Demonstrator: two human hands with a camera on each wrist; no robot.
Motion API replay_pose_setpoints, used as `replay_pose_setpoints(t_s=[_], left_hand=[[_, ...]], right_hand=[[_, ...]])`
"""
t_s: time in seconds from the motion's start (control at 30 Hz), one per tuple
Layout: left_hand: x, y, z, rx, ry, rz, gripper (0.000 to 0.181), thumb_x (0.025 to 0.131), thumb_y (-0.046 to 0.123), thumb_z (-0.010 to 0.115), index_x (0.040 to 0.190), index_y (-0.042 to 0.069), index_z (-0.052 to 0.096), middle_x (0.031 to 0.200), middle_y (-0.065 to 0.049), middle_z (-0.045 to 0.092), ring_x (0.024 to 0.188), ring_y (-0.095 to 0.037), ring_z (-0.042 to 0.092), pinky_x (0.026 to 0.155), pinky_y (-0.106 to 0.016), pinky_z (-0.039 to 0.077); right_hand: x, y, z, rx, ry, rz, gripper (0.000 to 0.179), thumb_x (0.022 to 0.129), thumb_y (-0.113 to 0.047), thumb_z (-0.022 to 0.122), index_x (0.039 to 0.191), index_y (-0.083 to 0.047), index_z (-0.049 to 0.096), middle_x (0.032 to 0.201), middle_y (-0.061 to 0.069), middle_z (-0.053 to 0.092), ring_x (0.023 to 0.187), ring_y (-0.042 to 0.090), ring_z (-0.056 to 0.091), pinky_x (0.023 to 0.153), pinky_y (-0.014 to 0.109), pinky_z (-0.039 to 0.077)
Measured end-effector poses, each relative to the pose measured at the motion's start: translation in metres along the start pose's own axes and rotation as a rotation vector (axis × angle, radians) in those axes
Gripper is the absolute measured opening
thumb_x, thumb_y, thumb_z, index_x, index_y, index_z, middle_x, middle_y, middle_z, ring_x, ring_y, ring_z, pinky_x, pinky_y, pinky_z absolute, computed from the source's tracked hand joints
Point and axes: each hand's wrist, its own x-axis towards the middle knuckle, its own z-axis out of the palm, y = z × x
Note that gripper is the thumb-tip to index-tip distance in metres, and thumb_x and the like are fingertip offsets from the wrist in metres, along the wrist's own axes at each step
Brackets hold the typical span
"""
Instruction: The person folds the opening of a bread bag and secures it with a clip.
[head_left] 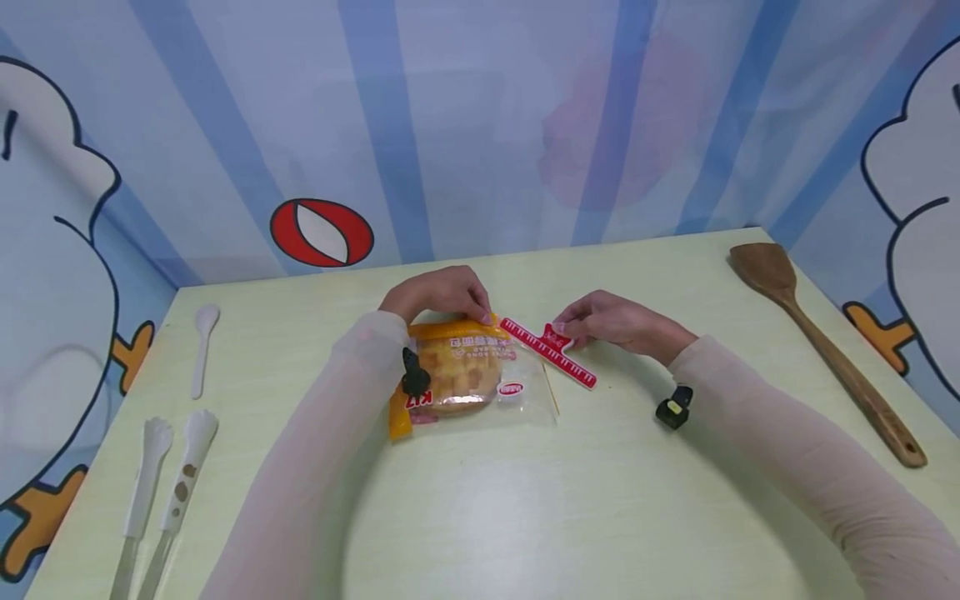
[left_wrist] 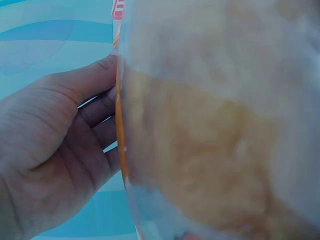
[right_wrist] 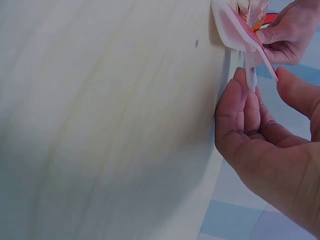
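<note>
A clear plastic packet (head_left: 531, 404) with an orange border lies at the middle of the table, a round, browned bread (head_left: 465, 375) inside. My left hand (head_left: 446, 293) pinches its far orange edge; in the left wrist view that edge runs between thumb and fingers. Beside the packet's right end, a red and white bag clip (head_left: 551, 353) with a ruler-like bar slants down to the right. My right hand (head_left: 618, 321) holds the clip by its red handle, thumb against fingers (right_wrist: 240, 115). Whether the bar grips the packet cannot be told.
A wooden spatula (head_left: 825, 350) lies along the table's right side. At the left are a small white spoon (head_left: 202, 342) and a pair of tongs (head_left: 180, 492) with pale ends. A printed cloth wall (head_left: 480, 125) rises behind the table.
</note>
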Motion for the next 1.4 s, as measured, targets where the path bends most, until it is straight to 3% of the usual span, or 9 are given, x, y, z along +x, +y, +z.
replay_pose_setpoints(t_s=[0.33, 0.53, 0.93, 1.4], left_hand=[[-0.005, -0.01, -0.006, -0.033, -0.021, -0.046, 0.021, 0.097, 0.027, 0.069, 0.104, 0.01, 0.078, 0.093, -0.003, 0.072, 0.084, -0.018, 0.058, 0.079, -0.026, 0.05], [-0.006, -0.011, -0.006, -0.036, -0.006, -0.028, 0.018, 0.097, 0.023, 0.068, 0.103, 0.009, 0.079, 0.091, -0.004, 0.07, 0.08, -0.018, 0.057, 0.076, -0.025, 0.049], [-0.003, -0.009, -0.005, -0.015, 0.004, 0.001, 0.018, 0.096, 0.022, 0.07, 0.102, 0.009, 0.08, 0.09, -0.004, 0.07, 0.081, -0.018, 0.057, 0.075, -0.025, 0.047], [-0.003, -0.003, -0.003, -0.008, 0.012, -0.023, 0.018, 0.096, 0.024, 0.07, 0.104, 0.01, 0.08, 0.096, -0.005, 0.072, 0.087, -0.019, 0.058, 0.079, -0.024, 0.048]], right_hand=[[0.002, 0.0, -0.001, -0.003, 0.007, 0.006, 0.039, 0.102, -0.019, 0.059, 0.132, 0.006, 0.058, 0.118, 0.013, 0.065, 0.094, 0.019, 0.061, 0.082, 0.029, 0.052], [0.003, 0.0, -0.001, -0.015, 0.017, 0.002, 0.038, 0.102, -0.019, 0.059, 0.132, 0.006, 0.059, 0.119, 0.014, 0.064, 0.095, 0.019, 0.062, 0.083, 0.03, 0.052], [0.006, -0.007, 0.005, -0.04, 0.029, -0.012, 0.039, 0.102, -0.02, 0.059, 0.131, 0.006, 0.06, 0.119, 0.015, 0.065, 0.097, 0.021, 0.062, 0.085, 0.029, 0.052], [0.014, -0.011, 0.008, -0.021, 0.051, 0.023, 0.037, 0.103, -0.017, 0.056, 0.133, 0.005, 0.058, 0.128, 0.018, 0.061, 0.108, 0.026, 0.059, 0.095, 0.035, 0.049]])
